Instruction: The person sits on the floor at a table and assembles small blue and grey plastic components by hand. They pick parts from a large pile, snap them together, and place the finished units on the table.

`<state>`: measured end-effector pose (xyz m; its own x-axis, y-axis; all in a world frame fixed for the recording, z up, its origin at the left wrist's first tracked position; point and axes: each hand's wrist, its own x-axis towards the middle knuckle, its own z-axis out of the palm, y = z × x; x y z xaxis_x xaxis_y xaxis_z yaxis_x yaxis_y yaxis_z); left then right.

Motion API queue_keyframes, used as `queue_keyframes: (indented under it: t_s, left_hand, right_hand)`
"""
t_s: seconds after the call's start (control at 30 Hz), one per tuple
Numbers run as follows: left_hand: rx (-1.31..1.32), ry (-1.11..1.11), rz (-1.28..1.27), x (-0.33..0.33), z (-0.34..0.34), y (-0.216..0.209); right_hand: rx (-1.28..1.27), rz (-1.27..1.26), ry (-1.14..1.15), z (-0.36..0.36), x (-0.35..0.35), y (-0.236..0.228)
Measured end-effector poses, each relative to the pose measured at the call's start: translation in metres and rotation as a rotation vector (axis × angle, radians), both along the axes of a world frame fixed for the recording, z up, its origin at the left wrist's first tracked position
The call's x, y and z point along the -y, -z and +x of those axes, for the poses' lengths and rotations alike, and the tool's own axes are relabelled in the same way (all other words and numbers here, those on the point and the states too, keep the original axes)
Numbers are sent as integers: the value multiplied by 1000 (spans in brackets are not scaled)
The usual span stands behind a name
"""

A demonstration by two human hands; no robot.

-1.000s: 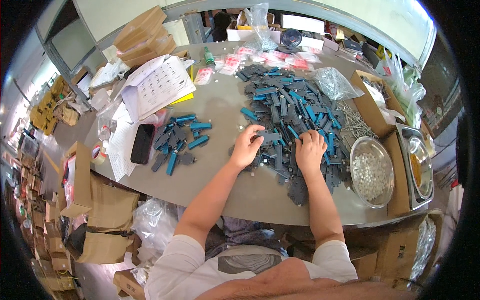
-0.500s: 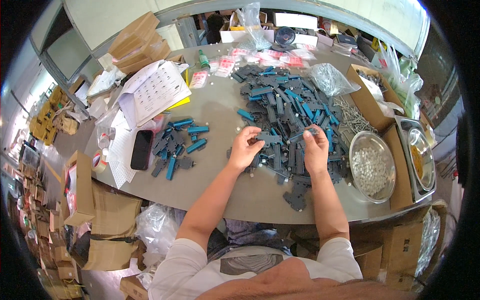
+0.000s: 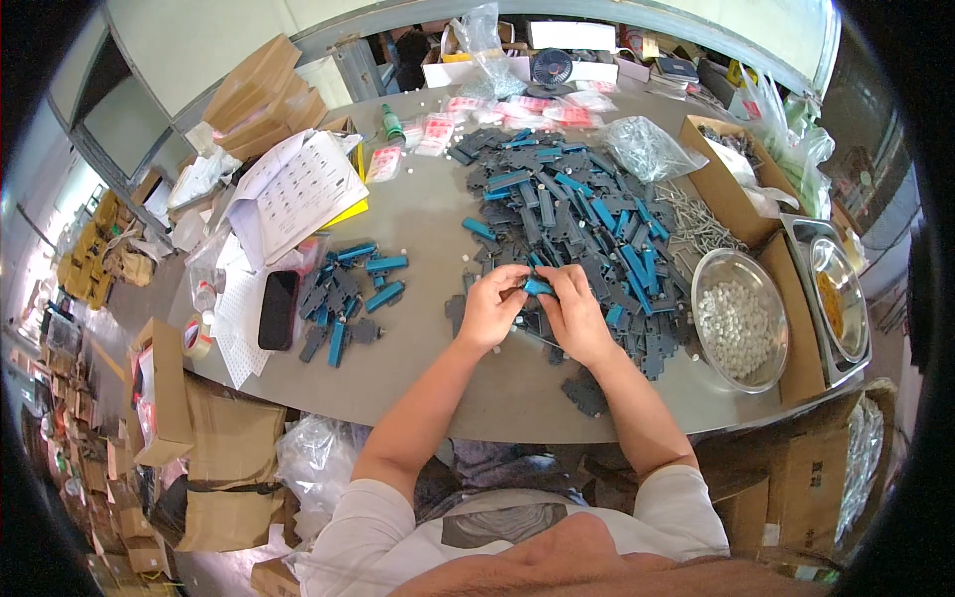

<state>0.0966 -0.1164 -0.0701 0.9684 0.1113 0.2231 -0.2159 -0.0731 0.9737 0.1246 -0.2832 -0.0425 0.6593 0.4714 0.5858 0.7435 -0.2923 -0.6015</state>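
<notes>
My left hand (image 3: 490, 306) and my right hand (image 3: 579, 312) meet at the near left side of a big heap of dark grey and blue plastic parts (image 3: 572, 224). Between them is a small blue and dark grey plastic part (image 3: 538, 287). Fingers of both hands are closed on it from either side and hide much of it. Left of my hands lies a smaller group of the same kind of parts (image 3: 338, 284). One loose dark grey part (image 3: 584, 394) lies close to my right forearm.
To the right are a steel bowl of small white pieces (image 3: 738, 320), a pile of screws (image 3: 701, 221) and a cardboard box (image 3: 731, 169). At left lie a phone (image 3: 279, 310) and printed sheets (image 3: 298, 189). Behind the heap sit red-and-white packets (image 3: 572, 114) and a small fan (image 3: 550, 68).
My hands were apart, the left with a flat grey part and the right with a bluish part. Now my right hand has moved left, and both hands are together around one piece.
</notes>
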Motion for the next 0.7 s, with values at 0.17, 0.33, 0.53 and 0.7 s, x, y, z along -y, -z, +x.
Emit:
queue_keyframes:
  t_s: [0.17, 0.33, 0.53, 0.7]
  left_hand:
    - [27, 67, -63, 2, -5, -7]
    - [29, 86, -108, 4, -5, -8]
    - [6, 45, -50, 1, -1, 0]
    - [28, 55, -175, -8, 0, 3]
  right_hand:
    - [72, 21, -11, 6, 1, 9]
    - [118, 56, 22, 9, 0, 11]
    - [171, 1, 30, 9, 1, 10]
    - [116, 95, 181, 10, 5, -1]
